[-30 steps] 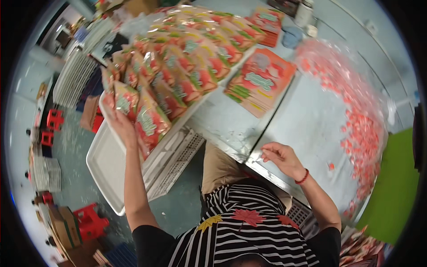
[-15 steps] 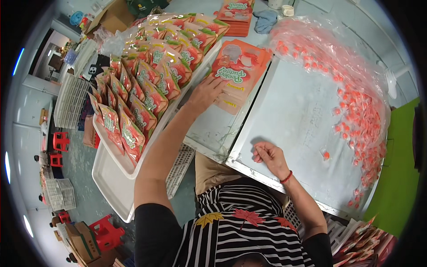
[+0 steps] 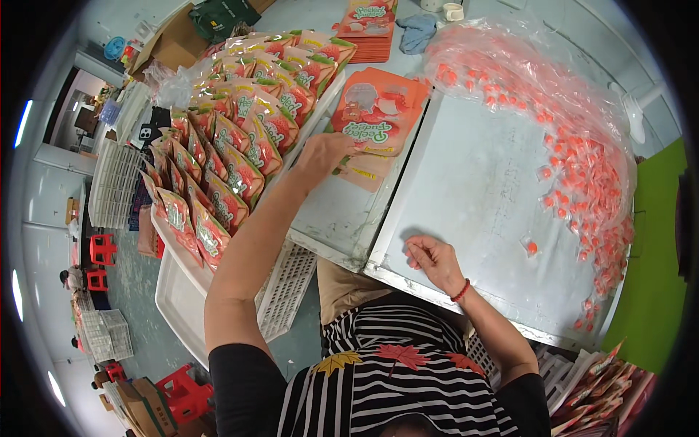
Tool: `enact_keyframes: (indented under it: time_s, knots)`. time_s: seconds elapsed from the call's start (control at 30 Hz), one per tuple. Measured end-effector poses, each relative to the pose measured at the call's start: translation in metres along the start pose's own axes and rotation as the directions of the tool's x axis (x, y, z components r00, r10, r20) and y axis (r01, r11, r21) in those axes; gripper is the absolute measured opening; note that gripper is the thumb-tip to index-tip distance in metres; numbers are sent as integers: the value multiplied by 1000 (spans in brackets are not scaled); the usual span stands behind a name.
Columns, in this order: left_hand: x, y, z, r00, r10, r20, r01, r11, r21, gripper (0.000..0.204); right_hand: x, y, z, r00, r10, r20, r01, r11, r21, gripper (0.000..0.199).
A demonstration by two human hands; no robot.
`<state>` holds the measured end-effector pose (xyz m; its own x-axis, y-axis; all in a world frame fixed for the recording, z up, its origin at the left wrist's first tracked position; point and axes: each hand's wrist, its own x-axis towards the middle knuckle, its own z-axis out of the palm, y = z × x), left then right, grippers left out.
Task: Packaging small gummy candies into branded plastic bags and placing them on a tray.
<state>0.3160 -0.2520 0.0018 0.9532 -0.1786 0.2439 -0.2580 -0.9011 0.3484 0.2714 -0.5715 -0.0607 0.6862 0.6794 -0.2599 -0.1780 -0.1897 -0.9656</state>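
My left hand (image 3: 328,154) is at the left edge of a stack of flat pink-orange printed pouches (image 3: 378,109). Its fingers close on the edge of the upper pouch, fingertips partly hidden. Over the near edge of the pale work tray (image 3: 466,189), my right hand (image 3: 435,264) is loosely closed, thumb against curled fingers, with nothing visible in it. One small wrapped red-orange candy (image 3: 531,247) lies alone to its right. Farther right, many similar wrapped candies (image 3: 568,204) spill from a large clear plastic bag (image 3: 531,58).
Filled pouches (image 3: 247,124) stand in rows in a white tray at left. Another pouch stack (image 3: 366,29), a blue cloth (image 3: 416,33) and a white cup (image 3: 453,12) sit at the back. A green panel (image 3: 659,247) borders the right. Red stools (image 3: 183,393) stand on the floor.
My left hand has drawn left from the pouch faces to their left edge, and its fingers have closed there. My right hand stays nearly in place, still curled. The view has shifted slightly.
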Motion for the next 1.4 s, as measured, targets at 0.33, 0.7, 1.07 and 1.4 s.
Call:
enact_keyframes:
  time_s: [0.33,0.7,1.07,1.4]
  knots:
    - [25,23,-20,996,-79,43,79,997,9,20,4,-4,-2,1000,31,0,-31,999,34,21]
    - [30,43,8,992,56,-109,-48,996,71,19,12,-10,-7,990,110,84,-122,979,161,19]
    - [20,83,26,968,23,-251,-47,995,-92,29,101,-59,-1,878,-246,-411,227,969,-95,26]
    - [-1,82,32,913,96,-396,-149,983,-106,23,101,-47,6,844,-379,-380,318,923,-215,20]
